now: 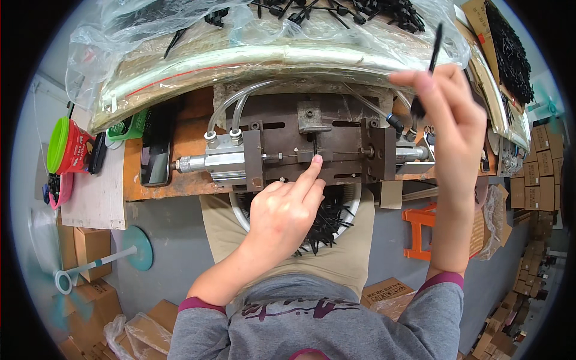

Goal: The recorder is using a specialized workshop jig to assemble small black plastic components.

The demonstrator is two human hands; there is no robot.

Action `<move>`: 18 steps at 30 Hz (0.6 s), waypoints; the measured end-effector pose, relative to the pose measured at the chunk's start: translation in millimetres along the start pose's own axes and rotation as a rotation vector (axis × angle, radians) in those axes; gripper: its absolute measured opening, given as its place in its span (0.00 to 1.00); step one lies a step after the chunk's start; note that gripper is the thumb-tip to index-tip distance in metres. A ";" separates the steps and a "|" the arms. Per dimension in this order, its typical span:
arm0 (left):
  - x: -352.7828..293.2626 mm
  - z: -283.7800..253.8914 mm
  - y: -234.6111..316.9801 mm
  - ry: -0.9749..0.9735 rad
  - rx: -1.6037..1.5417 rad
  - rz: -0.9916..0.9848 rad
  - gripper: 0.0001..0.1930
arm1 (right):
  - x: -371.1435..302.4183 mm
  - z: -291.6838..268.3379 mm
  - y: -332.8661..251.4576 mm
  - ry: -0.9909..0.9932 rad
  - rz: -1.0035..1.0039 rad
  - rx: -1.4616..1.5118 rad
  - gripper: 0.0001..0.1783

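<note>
At the centre of the brown metal fixture [336, 129] a small black part [315, 146] stood upright in the slot, and our left hand [282, 216] pressed its extended index fingertip against the part's lower end, the other fingers curled loosely with nothing in their grasp. At two o'clock from the part, our right hand [453, 117] was raised above the fixture, thumb and fingers pinched on a slender black strip [433, 48] that pointed toward twelve o'clock. At nine o'clock from the slot lay a silver pneumatic cylinder [219, 161], with two clear hoses [240, 102] arching from its top; a second cylinder end [414, 153] showed at three o'clock. The fixture rested on an orange-brown board [192, 129]. At six o'clock, below the bench edge, a white basin [355, 207] of black parts sat in our lap. At twelve o'clock a clear plastic bag [252, 60] covered the bench, with loose black ties [336, 11] on it. Far toward nine o'clock we saw a dark phone [157, 157] and a red cup with a green lid [69, 147]; an orange stool [423, 231] stood at four o'clock.
</note>
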State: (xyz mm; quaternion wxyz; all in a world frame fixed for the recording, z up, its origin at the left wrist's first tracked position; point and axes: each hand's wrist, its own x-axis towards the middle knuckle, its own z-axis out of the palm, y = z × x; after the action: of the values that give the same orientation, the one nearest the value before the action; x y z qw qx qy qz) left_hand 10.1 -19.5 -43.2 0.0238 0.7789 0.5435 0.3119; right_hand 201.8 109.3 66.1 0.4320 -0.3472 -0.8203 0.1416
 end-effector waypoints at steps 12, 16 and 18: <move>19.9 -40.3 -1.4 0.478 -0.271 0.108 0.16 | 6.9 32.7 -26.3 -0.418 0.532 0.620 0.17; 5.3 -36.4 0.9 0.364 -0.301 0.014 0.15 | 85.5 28.0 25.4 -0.061 0.204 -0.020 0.17; -2.4 -27.4 5.3 0.263 -0.319 -0.039 0.14 | 123.6 41.4 58.8 -0.054 0.028 -0.236 0.19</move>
State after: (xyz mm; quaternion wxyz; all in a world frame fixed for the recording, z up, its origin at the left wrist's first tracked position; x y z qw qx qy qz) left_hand 0.0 -32.1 -20.3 0.0815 0.7072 0.5008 0.4924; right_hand 147.0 239.9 85.9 0.3639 -0.4030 -0.8376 0.0592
